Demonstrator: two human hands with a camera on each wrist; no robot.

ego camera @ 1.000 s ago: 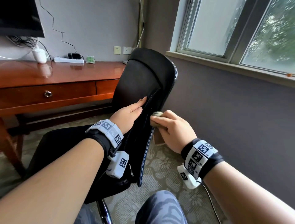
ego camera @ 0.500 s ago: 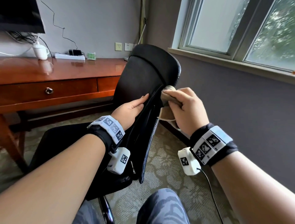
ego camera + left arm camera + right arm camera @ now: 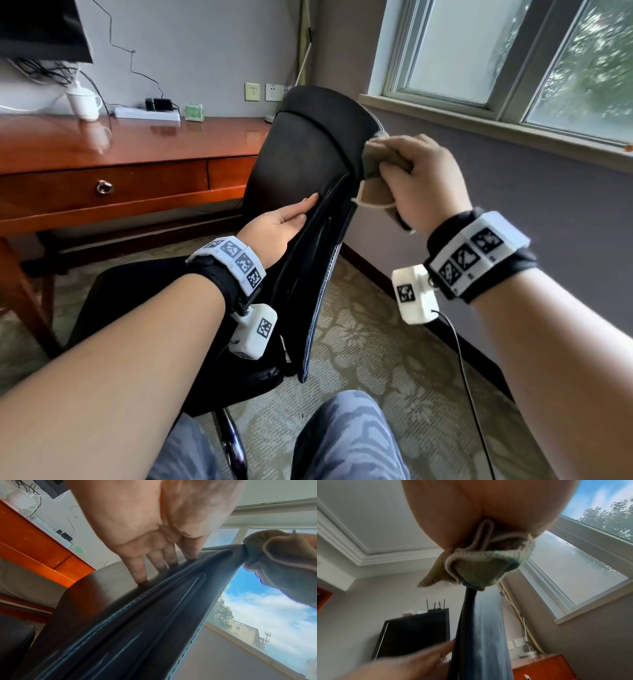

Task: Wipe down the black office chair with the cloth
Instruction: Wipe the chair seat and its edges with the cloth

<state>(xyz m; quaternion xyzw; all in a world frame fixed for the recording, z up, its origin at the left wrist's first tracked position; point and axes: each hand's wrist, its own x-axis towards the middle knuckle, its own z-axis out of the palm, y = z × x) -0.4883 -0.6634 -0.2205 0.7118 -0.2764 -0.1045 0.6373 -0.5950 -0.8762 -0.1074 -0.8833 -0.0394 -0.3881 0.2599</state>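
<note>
The black office chair stands before me, its backrest edge-on and its seat at lower left. My left hand lies flat against the front of the backrest, fingers straight and pressing the leather. My right hand grips a bunched tan cloth and holds it against the upper right edge of the backrest. In the right wrist view the cloth sits folded over the thin backrest edge. The left wrist view shows the cloth at the far end of that edge.
A wooden desk with a drawer stands left of the chair, carrying a white cup and a power strip. A grey wall and window sill run along the right. My knees are just below the chair, over patterned carpet.
My right hand has slid the cloth up the backrest's right edge, from its middle to near the top. The left hand has stayed flat on the backrest front.
</note>
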